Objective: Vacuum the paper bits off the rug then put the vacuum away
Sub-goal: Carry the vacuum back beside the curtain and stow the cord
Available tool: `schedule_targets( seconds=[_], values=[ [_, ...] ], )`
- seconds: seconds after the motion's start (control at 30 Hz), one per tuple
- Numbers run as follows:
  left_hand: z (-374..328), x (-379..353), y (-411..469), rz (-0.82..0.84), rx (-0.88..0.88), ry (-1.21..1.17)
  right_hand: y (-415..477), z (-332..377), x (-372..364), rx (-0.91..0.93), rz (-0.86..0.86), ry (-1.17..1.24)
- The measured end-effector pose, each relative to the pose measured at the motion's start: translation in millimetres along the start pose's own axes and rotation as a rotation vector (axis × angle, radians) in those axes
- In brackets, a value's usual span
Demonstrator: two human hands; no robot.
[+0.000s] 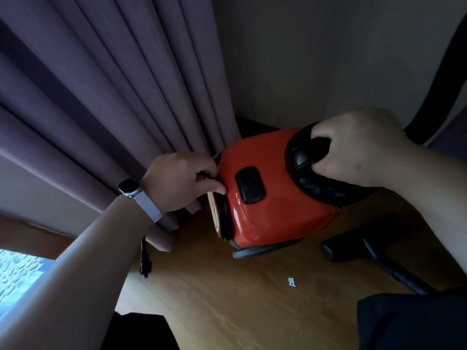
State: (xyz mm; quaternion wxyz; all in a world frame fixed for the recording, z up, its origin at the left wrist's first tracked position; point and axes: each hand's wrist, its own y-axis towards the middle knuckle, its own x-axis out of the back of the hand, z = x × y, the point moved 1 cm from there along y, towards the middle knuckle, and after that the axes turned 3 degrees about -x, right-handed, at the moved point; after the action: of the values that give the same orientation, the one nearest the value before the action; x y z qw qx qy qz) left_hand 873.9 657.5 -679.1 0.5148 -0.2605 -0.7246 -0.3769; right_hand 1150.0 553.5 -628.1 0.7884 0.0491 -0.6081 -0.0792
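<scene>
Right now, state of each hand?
Left hand: pinched on a thin black cord at the vacuum's rear.
Right hand: closed around the black handle.

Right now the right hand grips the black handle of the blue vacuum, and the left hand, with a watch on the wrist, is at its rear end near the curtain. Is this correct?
Not quite: the vacuum is red, not blue, as the head view shows. The rest holds: the right hand grips the black handle, and the left hand, with a watch on the wrist, is at its rear end near the curtain.
</scene>
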Motion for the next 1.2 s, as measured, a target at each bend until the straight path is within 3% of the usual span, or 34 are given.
schedule_targets(
  seconds=[0.13,0.27,0.4,0.63,0.73,0.87,1.03,1.2],
  values=[
    [24.7,-22.1,-8.0,0.033,0.258,-0.364,-6.0,5.5,8.4,-0.01,0.013,0.027],
    [30.4,-55.2,-24.7,-0.006,0.682,-0.976,-5.9,3.7,10.7,-0.093,0.007,0.092],
    [18.5,-76.1,-28.8,-0.1,0.936,-1.261,0.7,-3.4,7.9,-0.209,0.01,0.113],
    [-11.5,-107.2,-33.4,-0.043,1.077,-1.191,8.7,-19.5,-8.5,-0.378,-0.042,0.108],
    [-24.3,-119.8,-30.0,-0.073,1.13,-1.324,11.4,-25.9,-16.7,-0.422,-0.042,0.084],
    [-21.1,-141.7,-42.1,0.023,1.185,-1.425,13.8,-34.2,-27.7,-0.471,0.003,0.056],
    [-20.7,-164.7,-48.4,0.248,1.163,-1.236,13.2,-41.7,-42.4,-0.492,0.033,0.06],
    [-23.9,-205.7,-57.9,0.289,1.285,-1.337,8.9,-32.6,-71.4,-0.43,0.102,0.067]
  ],
)
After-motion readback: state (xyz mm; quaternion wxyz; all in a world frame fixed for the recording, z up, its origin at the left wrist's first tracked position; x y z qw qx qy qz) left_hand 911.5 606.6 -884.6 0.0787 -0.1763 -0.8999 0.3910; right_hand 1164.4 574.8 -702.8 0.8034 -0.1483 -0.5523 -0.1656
